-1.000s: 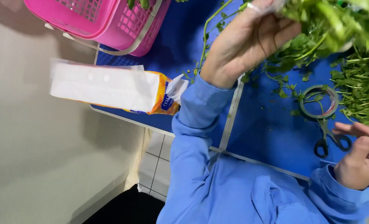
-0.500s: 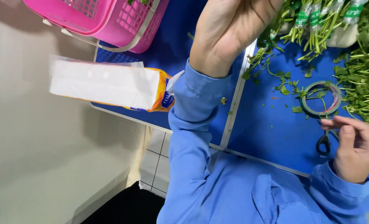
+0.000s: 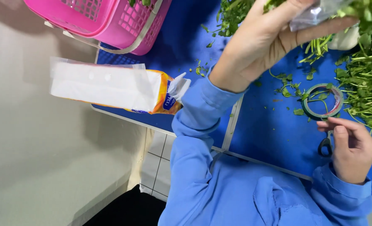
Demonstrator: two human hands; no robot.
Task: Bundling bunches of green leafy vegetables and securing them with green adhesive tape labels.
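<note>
Now your left hand (image 3: 273, 42) grips soft, light greens (image 3: 361, 12) by the stems; your right hand (image 3: 353, 146) curls loosely, holding nothing, near the tape roll (image 3: 322, 101).

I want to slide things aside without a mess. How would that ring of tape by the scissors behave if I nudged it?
The roll of tape lies flat on the blue table, so it would probably slide, not roll. It looks thin and hollow, likely light. Loose green stems cross it, so a push may drag them. The right hand is beside it.
</note>
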